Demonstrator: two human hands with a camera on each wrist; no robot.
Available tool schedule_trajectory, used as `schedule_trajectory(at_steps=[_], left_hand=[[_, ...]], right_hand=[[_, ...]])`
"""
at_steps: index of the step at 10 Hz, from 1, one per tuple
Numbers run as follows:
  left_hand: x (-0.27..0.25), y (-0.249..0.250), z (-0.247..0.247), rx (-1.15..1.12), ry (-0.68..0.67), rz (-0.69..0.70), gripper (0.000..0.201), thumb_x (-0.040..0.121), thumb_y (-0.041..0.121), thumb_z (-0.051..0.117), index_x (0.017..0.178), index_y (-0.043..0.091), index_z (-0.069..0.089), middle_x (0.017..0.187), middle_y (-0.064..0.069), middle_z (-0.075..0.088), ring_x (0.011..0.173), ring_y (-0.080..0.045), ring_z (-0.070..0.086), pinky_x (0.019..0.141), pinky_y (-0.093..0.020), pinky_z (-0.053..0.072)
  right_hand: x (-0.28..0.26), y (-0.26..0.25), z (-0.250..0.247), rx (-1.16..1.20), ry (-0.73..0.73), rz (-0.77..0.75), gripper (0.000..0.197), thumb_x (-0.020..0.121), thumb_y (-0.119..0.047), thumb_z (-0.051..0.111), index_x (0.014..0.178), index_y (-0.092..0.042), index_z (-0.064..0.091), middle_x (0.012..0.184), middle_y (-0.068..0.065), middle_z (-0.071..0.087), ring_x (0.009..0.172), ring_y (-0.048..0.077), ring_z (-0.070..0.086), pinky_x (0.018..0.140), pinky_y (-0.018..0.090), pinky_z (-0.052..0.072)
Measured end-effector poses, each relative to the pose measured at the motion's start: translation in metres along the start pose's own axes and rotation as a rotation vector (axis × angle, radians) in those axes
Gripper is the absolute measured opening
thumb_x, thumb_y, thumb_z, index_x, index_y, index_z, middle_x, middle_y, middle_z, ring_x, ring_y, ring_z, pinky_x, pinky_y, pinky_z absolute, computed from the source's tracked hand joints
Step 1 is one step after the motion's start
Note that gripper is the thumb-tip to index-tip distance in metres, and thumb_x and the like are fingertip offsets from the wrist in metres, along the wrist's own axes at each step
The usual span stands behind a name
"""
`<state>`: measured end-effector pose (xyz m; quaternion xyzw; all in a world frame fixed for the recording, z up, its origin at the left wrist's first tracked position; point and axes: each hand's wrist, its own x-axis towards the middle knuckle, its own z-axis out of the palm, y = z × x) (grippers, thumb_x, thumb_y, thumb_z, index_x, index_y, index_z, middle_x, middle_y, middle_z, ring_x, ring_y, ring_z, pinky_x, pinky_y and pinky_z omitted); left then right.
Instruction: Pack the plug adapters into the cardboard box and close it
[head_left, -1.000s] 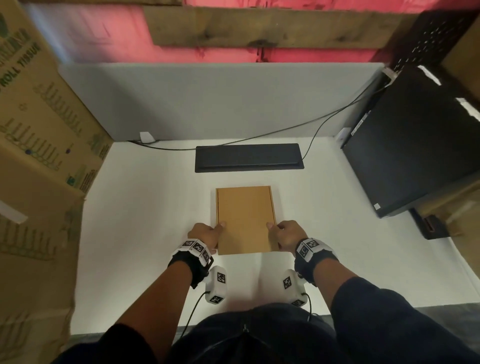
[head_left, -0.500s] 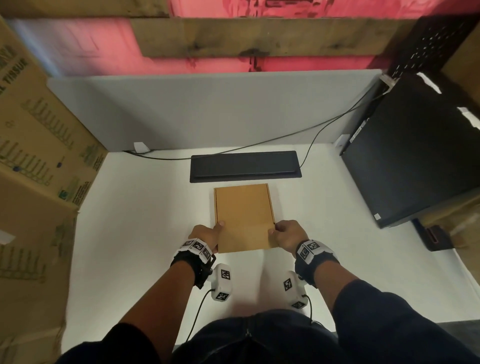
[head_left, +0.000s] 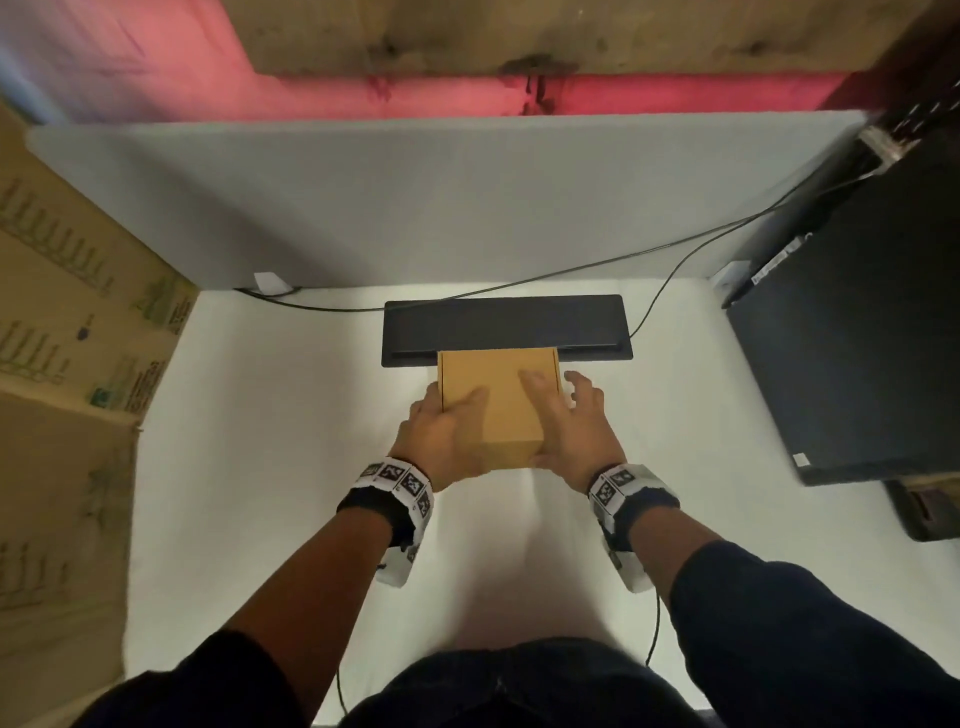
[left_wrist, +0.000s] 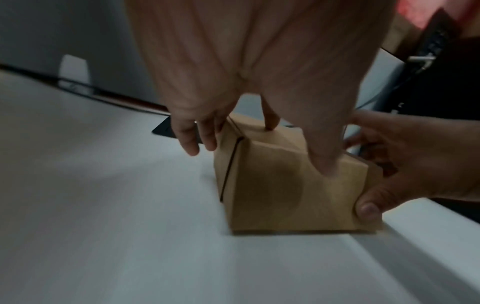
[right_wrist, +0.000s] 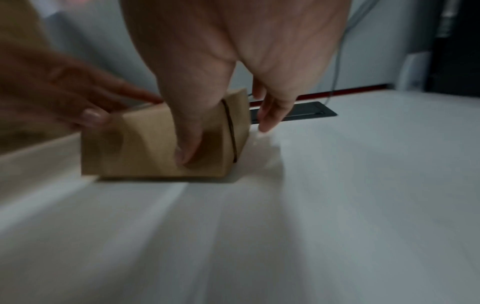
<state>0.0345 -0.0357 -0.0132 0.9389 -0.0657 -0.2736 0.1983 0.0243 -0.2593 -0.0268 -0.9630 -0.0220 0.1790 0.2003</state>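
Note:
A closed brown cardboard box (head_left: 498, 400) stands on the white table, its far edge at the black panel. No plug adapters show. My left hand (head_left: 441, 431) lies over the box's near left corner, thumb on the lid and straight fingers (left_wrist: 192, 139) down its left side. My right hand (head_left: 566, 421) lies over the near right corner. Its index finger rests on the lid, its thumb (right_wrist: 187, 152) presses the front face, and the other fingers spread past the right side. The wrist views show the box (left_wrist: 285, 185) (right_wrist: 145, 144) blurred by motion.
A flat black panel (head_left: 506, 325) is set into the table just beyond the box, with a cable (head_left: 571, 270) running behind it. A black computer case (head_left: 857, 338) stands at the right, a big printed carton (head_left: 67, 322) at the left, a grey partition (head_left: 415, 197) at the back.
The box has slid away from me up to the black panel. Both hands went from holding its near corners to lying spread over its top and sides.

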Motion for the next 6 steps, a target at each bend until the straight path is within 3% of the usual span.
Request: schedule_trajectory(at_steps=[1,2,3,4,5,6], left_hand=[[0.012,0.0,-0.001,0.253,-0.01,0.01,0.115,0.076,0.041,0.08,0.155,0.052,-0.003,0.145,-0.017,0.035,0.128,-0.038,0.04,0.107,-0.053,0.041],[0.019,-0.007,0.008,0.338,0.062,0.005,0.117,0.082,0.033,0.076,0.154,0.055,-0.014,0.128,-0.016,0.05,0.116,-0.036,0.048,0.099,-0.053,0.044],[0.018,-0.004,0.014,0.351,0.101,-0.014,0.121,0.082,0.028,0.075,0.152,0.057,-0.019,0.122,-0.016,0.052,0.11,-0.037,0.052,0.094,-0.054,0.047],[0.007,0.004,0.004,0.324,0.053,-0.06,0.127,0.079,0.031,0.079,0.149,0.059,-0.023,0.132,-0.017,0.046,0.116,-0.038,0.05,0.096,-0.054,0.048],[-0.005,0.012,-0.013,0.333,0.051,-0.062,0.127,0.07,0.05,0.083,0.153,0.054,-0.013,0.147,-0.017,0.034,0.127,-0.041,0.044,0.101,-0.055,0.046],[-0.021,0.026,-0.038,0.33,0.078,-0.109,0.113,0.065,0.061,0.08,0.153,0.049,0.009,0.158,-0.016,0.025,0.139,-0.043,0.034,0.108,-0.058,0.041]], right_hand=[[0.016,0.0,0.005,-0.236,0.027,-0.065,0.121,0.055,-0.061,0.084,0.151,-0.045,0.012,0.154,0.019,0.017,0.131,0.04,0.026,0.103,0.052,0.041],[0.021,0.001,0.009,-0.259,0.062,-0.069,0.108,0.061,-0.057,0.079,0.15,-0.043,0.018,0.152,0.018,0.022,0.125,0.038,0.032,0.099,0.051,0.044],[0.016,0.0,0.011,-0.237,0.055,-0.069,0.101,0.068,-0.049,0.075,0.15,-0.041,0.017,0.151,0.021,0.023,0.125,0.04,0.033,0.097,0.05,0.043],[0.007,-0.008,-0.002,-0.237,-0.009,-0.066,0.103,0.068,-0.047,0.075,0.15,-0.04,0.014,0.146,0.019,0.026,0.123,0.04,0.036,0.095,0.048,0.043],[-0.002,-0.017,-0.027,-0.182,-0.029,-0.06,0.104,0.06,-0.064,0.074,0.145,-0.041,0.019,0.147,0.015,0.025,0.127,0.039,0.031,0.1,0.051,0.042],[-0.014,-0.025,-0.055,-0.178,-0.008,-0.054,0.107,0.054,-0.073,0.072,0.143,-0.042,0.023,0.151,0.011,0.024,0.133,0.037,0.027,0.104,0.051,0.041]])
